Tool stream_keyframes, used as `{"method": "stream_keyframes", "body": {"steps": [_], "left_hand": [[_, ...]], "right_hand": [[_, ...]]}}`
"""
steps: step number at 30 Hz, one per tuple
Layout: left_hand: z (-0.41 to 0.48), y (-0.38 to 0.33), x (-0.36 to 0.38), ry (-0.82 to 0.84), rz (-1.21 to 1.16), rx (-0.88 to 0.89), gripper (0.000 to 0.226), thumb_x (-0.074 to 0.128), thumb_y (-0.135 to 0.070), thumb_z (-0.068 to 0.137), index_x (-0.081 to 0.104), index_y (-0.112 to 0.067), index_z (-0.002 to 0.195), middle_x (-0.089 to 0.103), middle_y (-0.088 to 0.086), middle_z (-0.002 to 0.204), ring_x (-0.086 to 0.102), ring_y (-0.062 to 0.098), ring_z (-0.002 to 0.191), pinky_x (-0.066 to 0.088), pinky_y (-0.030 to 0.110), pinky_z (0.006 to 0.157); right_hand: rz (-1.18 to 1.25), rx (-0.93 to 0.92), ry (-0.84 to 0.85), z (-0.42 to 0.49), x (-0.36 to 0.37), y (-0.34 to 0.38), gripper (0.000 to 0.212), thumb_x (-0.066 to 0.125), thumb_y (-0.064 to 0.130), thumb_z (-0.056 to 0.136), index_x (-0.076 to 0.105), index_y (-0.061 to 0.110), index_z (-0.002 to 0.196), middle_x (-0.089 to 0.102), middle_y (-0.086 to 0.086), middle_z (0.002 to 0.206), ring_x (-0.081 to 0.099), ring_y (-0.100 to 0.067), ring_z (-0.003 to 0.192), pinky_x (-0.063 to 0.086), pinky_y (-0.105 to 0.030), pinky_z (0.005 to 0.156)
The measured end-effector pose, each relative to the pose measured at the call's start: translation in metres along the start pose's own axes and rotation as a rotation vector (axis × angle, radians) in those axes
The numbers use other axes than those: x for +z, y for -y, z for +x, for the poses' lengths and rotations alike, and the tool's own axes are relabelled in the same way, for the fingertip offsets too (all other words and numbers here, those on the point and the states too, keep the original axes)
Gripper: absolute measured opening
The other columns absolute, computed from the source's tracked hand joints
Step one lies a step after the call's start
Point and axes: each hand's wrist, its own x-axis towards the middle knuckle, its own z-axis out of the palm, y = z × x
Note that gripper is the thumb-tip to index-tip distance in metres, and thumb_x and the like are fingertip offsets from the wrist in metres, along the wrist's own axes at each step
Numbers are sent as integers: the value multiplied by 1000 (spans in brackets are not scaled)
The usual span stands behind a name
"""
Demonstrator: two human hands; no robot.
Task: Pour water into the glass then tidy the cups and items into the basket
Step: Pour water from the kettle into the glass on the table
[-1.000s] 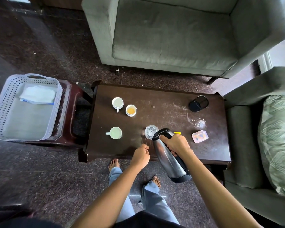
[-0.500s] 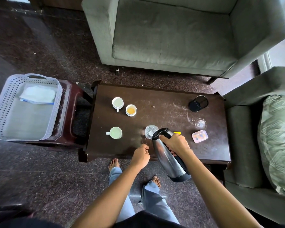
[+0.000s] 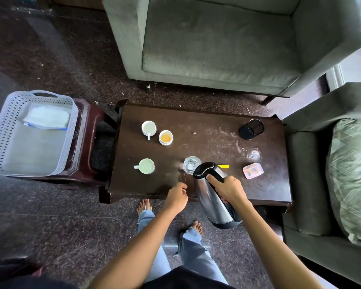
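1. The pour looks underway. The right hand is wrapped round the kettle handle with the thumb along the top, and the kettle is tipped with its spout right at the rim of the glass
2. The glass sits on the table near the front edge, about 6 o'clock from the table's middle. I can't see a stream or tell how full it is
3. The left hand is at the front edge, roughly 7 o'clock of the glass, fingers curled in on nothing I can see
4. The tidying half hasn't started, I reckon. All three cups are out on the 9 to 10 o'clock side: green cup, white cup, orange cup
5. Same story on the other side: holder at 2 o'clock, second glass at 3, pink box at 4
6. The basket is off the table out at 9 o'clock, on a stool, with just a cloth in it. So pretty much everything's left to move after this pour
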Motion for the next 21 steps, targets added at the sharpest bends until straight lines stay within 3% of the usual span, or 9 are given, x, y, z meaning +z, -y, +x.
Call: {"method": "stream_keyframes", "body": {"steps": [3, 6, 11, 15, 19, 21], "left_hand": [[1, 5, -1, -8, -23, -9, 34, 37, 0, 92, 55, -6, 121, 62, 16, 122, 58, 28, 113, 42, 31, 97], [4, 12, -6, -24, -36, -26, 33, 38, -1, 91, 55, -5, 119, 62, 16, 121, 57, 30, 113, 43, 33, 98], [6, 35, -23, -95, -55, -71, 29, 40, -3, 92, 58, -6, 115, 65, 15, 116, 59, 30, 110, 44, 32, 94], [7, 65, -49, -208, -175, -153, 25, 44, -3, 90, 61, -10, 106, 69, 13, 104, 64, 30, 101, 50, 37, 89], [2, 104, -84, -318, -337, -278, 23, 45, -2, 90, 61, -11, 103, 68, 10, 97, 65, 29, 88, 53, 35, 76], [1, 123, -103, -379, -447, -316, 22, 45, -1, 89, 62, -7, 102, 68, 16, 96, 65, 32, 85, 54, 41, 77]], "right_hand": [[75, -43, -39, -5, 7, -23, 78, 50, 81, 68, 58, 5, 55, 64, -11, 56, 65, -30, 58, 55, -37, 62], [141, -115, -88, -12, 15, -48, 90, 44, 86, 66, 52, -3, 53, 51, -6, 45, 53, -22, 45, 51, -37, 57], [251, -238, -143, -33, 37, -66, 73, 42, 78, 68, 49, 9, 46, 46, 2, 41, 39, -10, 42, 35, -29, 47], [444, -277, -118, -39, 59, -59, 67, 49, 83, 68, 55, 20, 47, 49, 1, 41, 42, -11, 42, 40, -34, 47], [482, -413, -49, -42, 80, -21, 86, 42, 87, 72, 49, 4, 50, 43, 0, 43, 37, -13, 46, 33, -38, 47], [493, -489, -1, -44, 88, 7, 92, 39, 85, 76, 46, -2, 50, 40, -2, 44, 35, -12, 47, 29, -40, 45]]}}
